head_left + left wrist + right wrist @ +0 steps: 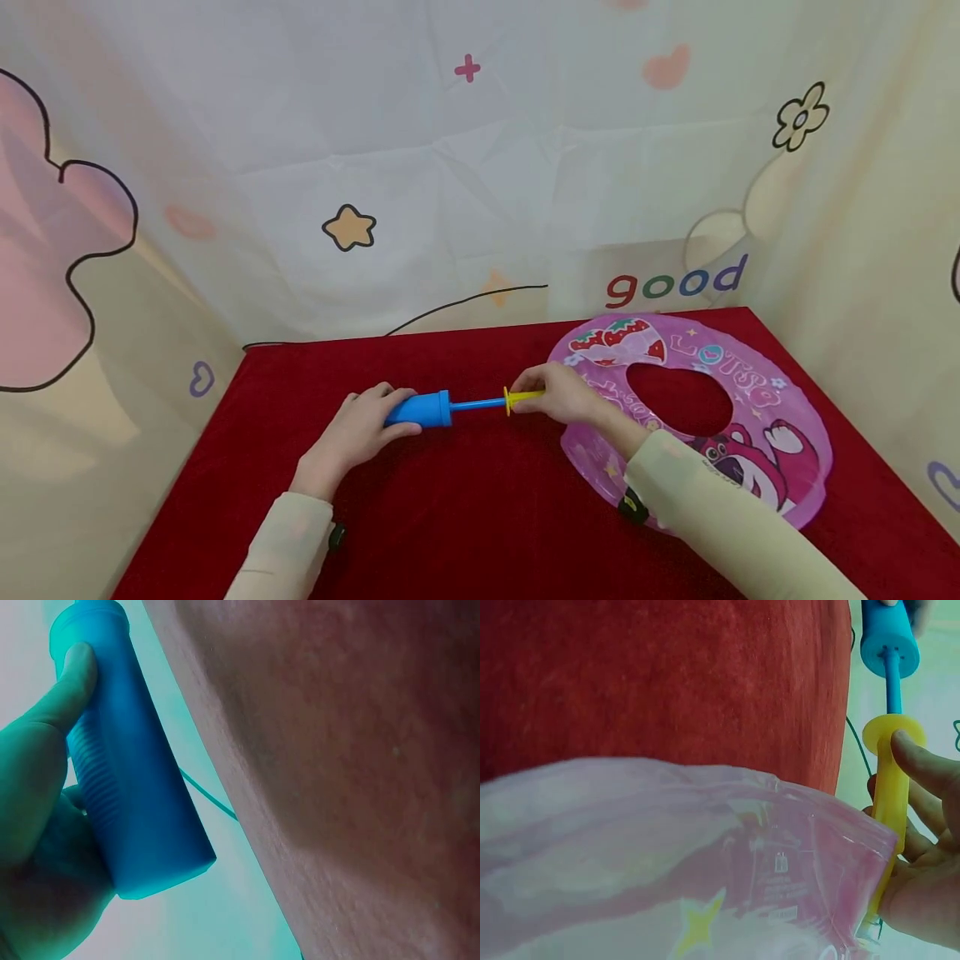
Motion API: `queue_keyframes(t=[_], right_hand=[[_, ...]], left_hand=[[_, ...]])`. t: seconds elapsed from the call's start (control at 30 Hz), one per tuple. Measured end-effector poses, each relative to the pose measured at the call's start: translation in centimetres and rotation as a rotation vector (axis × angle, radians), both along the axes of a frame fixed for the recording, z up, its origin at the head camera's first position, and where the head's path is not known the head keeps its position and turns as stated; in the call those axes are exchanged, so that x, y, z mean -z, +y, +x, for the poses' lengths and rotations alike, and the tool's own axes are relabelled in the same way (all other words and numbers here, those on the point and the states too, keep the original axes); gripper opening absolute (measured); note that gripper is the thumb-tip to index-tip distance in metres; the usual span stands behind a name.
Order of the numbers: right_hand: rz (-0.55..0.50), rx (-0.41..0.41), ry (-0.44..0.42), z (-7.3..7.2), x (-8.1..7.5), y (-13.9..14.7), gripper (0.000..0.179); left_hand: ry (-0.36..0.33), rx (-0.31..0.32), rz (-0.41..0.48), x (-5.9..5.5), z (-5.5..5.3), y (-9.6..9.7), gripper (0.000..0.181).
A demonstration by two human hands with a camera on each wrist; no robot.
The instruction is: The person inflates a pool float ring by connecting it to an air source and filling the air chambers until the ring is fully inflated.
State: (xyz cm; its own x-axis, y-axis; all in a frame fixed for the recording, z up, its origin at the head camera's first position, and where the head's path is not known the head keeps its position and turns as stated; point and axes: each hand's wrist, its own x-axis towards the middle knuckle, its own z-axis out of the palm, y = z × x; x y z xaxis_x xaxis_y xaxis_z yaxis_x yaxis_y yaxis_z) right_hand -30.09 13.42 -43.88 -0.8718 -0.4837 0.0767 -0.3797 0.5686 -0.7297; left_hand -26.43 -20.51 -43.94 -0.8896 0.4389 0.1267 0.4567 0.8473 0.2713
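Observation:
A blue hand pump (420, 409) lies crosswise in the head view, its thin blue rod (477, 405) drawn out. My left hand (366, 423) grips the blue barrel (142, 772), thumb along its side near the collar. On the right, my right hand (562, 393) holds the pump's yellow nozzle piece (891, 787), thumb just below its round flange (894, 733). The narrow yellow tip reaches down to a clear piece (868, 930) at the edge of the pink swim ring (727, 862); I cannot tell whether it is inside.
The flat, printed swim ring (750, 367) spreads over the right side of the red-covered table (450, 533), partly under my right forearm. A patterned pale curtain (450, 208) stands behind the table and along both sides.

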Motion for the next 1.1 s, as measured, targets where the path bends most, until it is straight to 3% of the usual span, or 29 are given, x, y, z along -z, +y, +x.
queue_keyframes(t=[0.43,0.7,0.87,1.1], right_hand=[[0.008,0.013,0.014,0.4,0.9,-1.3,0.014],[0.072,0.013,0.069,0.3,0.2,-1.3,0.016],[0.107,0.034,0.050,0.3,0.1,-1.2,0.015],[0.129,0.056,0.045,0.3,0.2,-1.0,0.015]], left_hand=[[0.008,0.026,-0.042,0.7,-0.2,3.7,0.057],[0.006,0.015,-0.022,0.5,-0.5,6.0,0.058],[-0.013,-0.004,-0.012,0.7,-0.5,5.9,0.057],[-0.001,-0.017,-0.006,0.9,-0.6,3.9,0.055]])
